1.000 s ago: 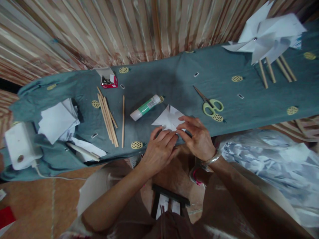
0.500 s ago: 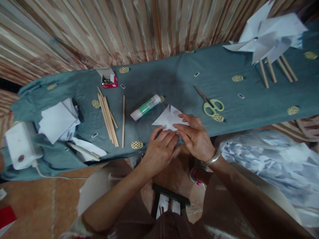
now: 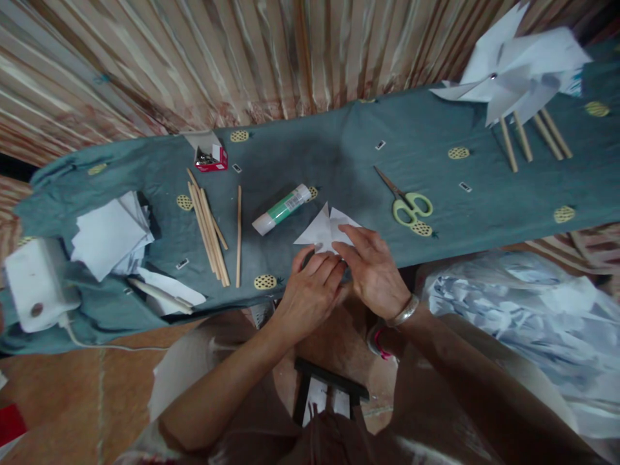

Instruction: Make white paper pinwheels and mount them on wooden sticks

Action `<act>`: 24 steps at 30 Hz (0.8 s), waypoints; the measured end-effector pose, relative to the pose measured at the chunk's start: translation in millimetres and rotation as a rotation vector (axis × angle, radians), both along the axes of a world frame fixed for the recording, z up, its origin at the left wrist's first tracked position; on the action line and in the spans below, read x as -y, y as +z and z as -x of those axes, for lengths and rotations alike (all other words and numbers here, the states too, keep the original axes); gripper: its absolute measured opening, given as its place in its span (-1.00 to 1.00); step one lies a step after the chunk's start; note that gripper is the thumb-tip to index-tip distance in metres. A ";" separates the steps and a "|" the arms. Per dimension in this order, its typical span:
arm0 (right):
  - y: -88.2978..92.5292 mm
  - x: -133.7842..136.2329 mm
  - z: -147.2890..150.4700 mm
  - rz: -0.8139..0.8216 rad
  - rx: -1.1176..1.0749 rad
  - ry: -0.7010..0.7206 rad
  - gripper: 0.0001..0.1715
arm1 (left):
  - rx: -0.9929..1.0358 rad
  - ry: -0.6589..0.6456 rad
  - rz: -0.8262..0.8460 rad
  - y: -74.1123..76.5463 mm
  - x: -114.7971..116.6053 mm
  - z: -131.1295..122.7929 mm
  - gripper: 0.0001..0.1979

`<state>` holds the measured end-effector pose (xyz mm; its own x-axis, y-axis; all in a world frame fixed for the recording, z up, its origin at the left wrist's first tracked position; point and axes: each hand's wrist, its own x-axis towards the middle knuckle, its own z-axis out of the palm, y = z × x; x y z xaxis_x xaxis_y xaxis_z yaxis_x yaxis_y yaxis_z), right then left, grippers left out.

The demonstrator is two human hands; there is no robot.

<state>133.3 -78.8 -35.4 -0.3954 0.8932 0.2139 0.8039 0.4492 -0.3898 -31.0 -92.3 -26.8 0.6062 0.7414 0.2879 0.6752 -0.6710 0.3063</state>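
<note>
A folded white paper piece [image 3: 323,230] with pointed flaps lies near the front edge of a long table under a grey-blue cloth [image 3: 339,155]. My left hand [image 3: 310,290] rests on its near side, fingers curled and pressed down on the paper. My right hand [image 3: 372,268] lies over its right part, fingers bent and pressing a flap. A silver bangle sits on my right wrist. A glue stick [image 3: 282,208] lies just left of the paper, and green-handled scissors [image 3: 405,203] lie to the right.
Several wooden sticks [image 3: 210,227] lie left of the glue stick. A small red box [image 3: 212,157] stands behind them. White paper sheets [image 3: 110,235] and a white device [image 3: 36,284] are at the far left. Finished paper pinwheels [image 3: 513,77] on sticks lie far right. Crumpled plastic [image 3: 523,310] sits below.
My right hand has slid a little left and nearer over the paper. My left hand has stayed in place.
</note>
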 end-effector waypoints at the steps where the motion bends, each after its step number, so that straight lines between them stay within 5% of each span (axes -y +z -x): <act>1: -0.5 0.9 1.5 -0.008 0.007 0.002 -0.63 | -0.007 0.001 -0.005 0.0 -0.6 0.1 -0.73; 11: -11.8 5.7 7.8 -0.100 0.002 0.027 -0.60 | 0.003 0.007 -0.014 1.7 -4.5 0.5 -0.78; 17: -1.6 1.9 0.6 -0.054 -0.084 0.000 -0.61 | -0.007 -0.011 -0.005 -1.7 -4.6 3.2 -0.73; 24: -2.3 -21.9 -19.9 -0.084 -0.208 -0.177 -0.51 | 0.002 -0.019 -0.031 -2.6 -4.3 5.6 -0.70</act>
<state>153.2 -56.9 -37.7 -0.1752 0.9200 0.3506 0.7794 0.3472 -0.5215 -36.5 -88.0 -29.4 0.6192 0.7208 0.3115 0.6618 -0.6926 0.2869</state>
